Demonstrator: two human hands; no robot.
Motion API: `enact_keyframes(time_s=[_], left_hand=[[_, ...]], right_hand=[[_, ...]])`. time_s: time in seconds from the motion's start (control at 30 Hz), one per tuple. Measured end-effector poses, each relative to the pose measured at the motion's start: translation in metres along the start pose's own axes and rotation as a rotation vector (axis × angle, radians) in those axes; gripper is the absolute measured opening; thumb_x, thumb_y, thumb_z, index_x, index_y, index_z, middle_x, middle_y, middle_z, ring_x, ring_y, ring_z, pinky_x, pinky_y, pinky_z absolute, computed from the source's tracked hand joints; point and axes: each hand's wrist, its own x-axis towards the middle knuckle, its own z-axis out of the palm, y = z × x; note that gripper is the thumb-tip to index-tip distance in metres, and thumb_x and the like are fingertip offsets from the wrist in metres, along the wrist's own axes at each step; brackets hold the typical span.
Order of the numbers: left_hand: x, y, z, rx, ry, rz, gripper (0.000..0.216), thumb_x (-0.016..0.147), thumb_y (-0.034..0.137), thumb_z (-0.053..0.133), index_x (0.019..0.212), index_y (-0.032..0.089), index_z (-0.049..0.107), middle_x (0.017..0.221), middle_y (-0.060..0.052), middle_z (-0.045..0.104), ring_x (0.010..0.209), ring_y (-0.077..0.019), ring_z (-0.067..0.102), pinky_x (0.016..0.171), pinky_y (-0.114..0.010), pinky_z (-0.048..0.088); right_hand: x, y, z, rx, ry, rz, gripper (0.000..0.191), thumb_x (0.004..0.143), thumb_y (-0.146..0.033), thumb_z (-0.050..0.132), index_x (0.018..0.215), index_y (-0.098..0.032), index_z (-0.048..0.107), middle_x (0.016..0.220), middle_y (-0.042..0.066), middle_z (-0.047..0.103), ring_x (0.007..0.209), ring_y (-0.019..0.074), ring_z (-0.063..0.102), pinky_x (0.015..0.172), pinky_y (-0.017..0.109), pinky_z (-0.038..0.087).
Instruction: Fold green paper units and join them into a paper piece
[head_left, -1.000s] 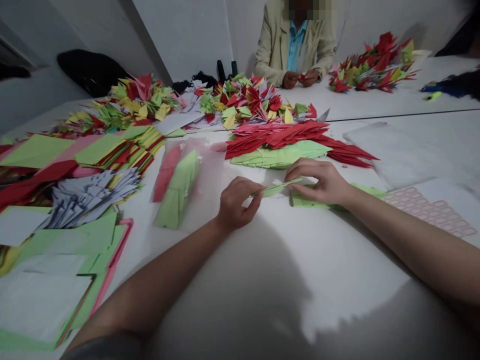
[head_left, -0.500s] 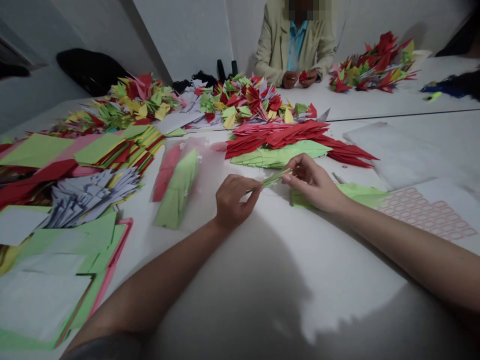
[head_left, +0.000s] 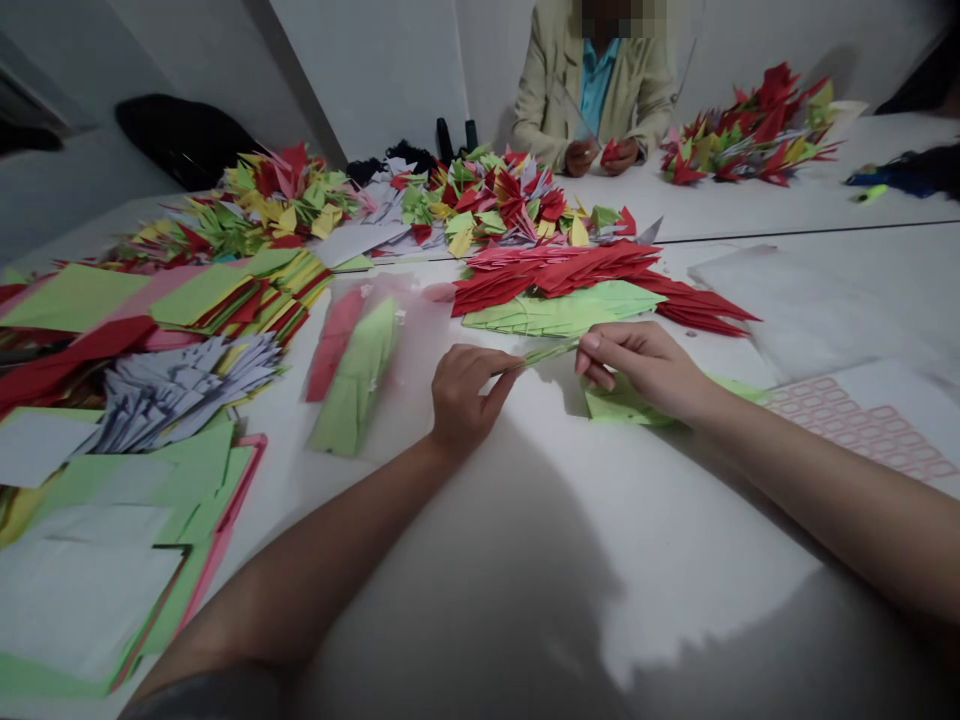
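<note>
Folded green paper strip [head_left: 551,352] runs between my hands. My left hand [head_left: 466,395] pinches one end with curled fingers, my right hand [head_left: 645,368] narrowly pinches the other, and my fingertips [head_left: 585,342] hide where they grip. Beyond my left hand, a clear plastic sleeve [head_left: 420,335] on the tabletop [head_left: 570,520] holds green paper [head_left: 356,375] and red paper [head_left: 334,345], both blurred through the plastic.

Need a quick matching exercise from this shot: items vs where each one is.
Items
1. green paper strip
2. red paper pile
3. plastic bag
4. pink-grid sheet

Places
A. right of the right hand
B. left of the left hand
C. pinched between both hands
D. beyond the hands

Pairs: 1-C, 2-D, 3-B, 4-A
</note>
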Motion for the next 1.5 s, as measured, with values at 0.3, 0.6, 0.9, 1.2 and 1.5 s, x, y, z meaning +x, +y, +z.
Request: enact_keyframes(time_s=[0.3, 0.6, 0.9, 1.2, 1.5], left_hand=[[-0.002, -0.001, -0.001, -0.080, 0.025, -0.048, 0.005, 0.087, 0.017, 0.057, 0.090, 0.018, 0.061, 0.082, -0.004, 0.066, 0.079, -0.0143, 0.058, 0.073, -0.028, 0.047], [-0.002, -0.001, -0.001, -0.044, -0.054, -0.002, 0.005, 0.087, 0.021, 0.056, 0.088, 0.018, 0.060, 0.081, -0.004, 0.066, 0.078, -0.0150, 0.057, 0.075, -0.030, 0.046], [-0.007, 0.001, 0.005, -0.033, -0.255, -0.240, 0.020, 0.076, 0.038, 0.072, 0.076, 0.018, 0.068, 0.063, 0.002, 0.065, 0.059, -0.0106, 0.055, 0.060, -0.023, 0.040], [-0.008, 0.005, 0.001, -0.239, -0.392, -0.329, 0.015, 0.078, 0.033, 0.069, 0.077, 0.019, 0.075, 0.063, 0.001, 0.068, 0.056, -0.0079, 0.054, 0.055, -0.018, 0.038], [-0.005, 0.006, 0.002, -0.210, -0.392, -0.416, 0.035, 0.075, 0.043, 0.070, 0.056, 0.014, 0.062, 0.048, 0.005, 0.042, 0.051, -0.0062, 0.034, 0.049, -0.020, 0.028]], right_hand=[[0.008, 0.017, -0.012, -0.222, 0.108, -0.082, 0.035, 0.089, -0.046, 0.051, 0.070, -0.018, 0.063, 0.060, 0.000, 0.059, 0.059, 0.0121, 0.051, 0.060, 0.026, 0.038], [0.000, 0.012, -0.008, -0.572, 0.137, -0.612, 0.019, 0.084, -0.033, 0.062, 0.100, -0.023, 0.066, 0.095, 0.007, 0.069, 0.088, 0.0207, 0.063, 0.080, 0.035, 0.048], [-0.003, 0.014, -0.001, -0.550, 0.161, -0.487, 0.016, 0.088, -0.033, 0.057, 0.091, -0.022, 0.069, 0.086, 0.005, 0.071, 0.075, 0.0154, 0.064, 0.066, 0.027, 0.049], [0.002, 0.029, 0.005, -0.523, -0.058, -0.478, 0.013, 0.085, -0.030, 0.060, 0.088, -0.020, 0.068, 0.087, 0.005, 0.069, 0.076, 0.0144, 0.062, 0.067, 0.026, 0.049], [0.000, 0.017, 0.001, -0.457, 0.063, -0.434, 0.020, 0.083, -0.039, 0.062, 0.085, -0.021, 0.070, 0.085, 0.006, 0.070, 0.074, 0.0167, 0.062, 0.069, 0.030, 0.050]])
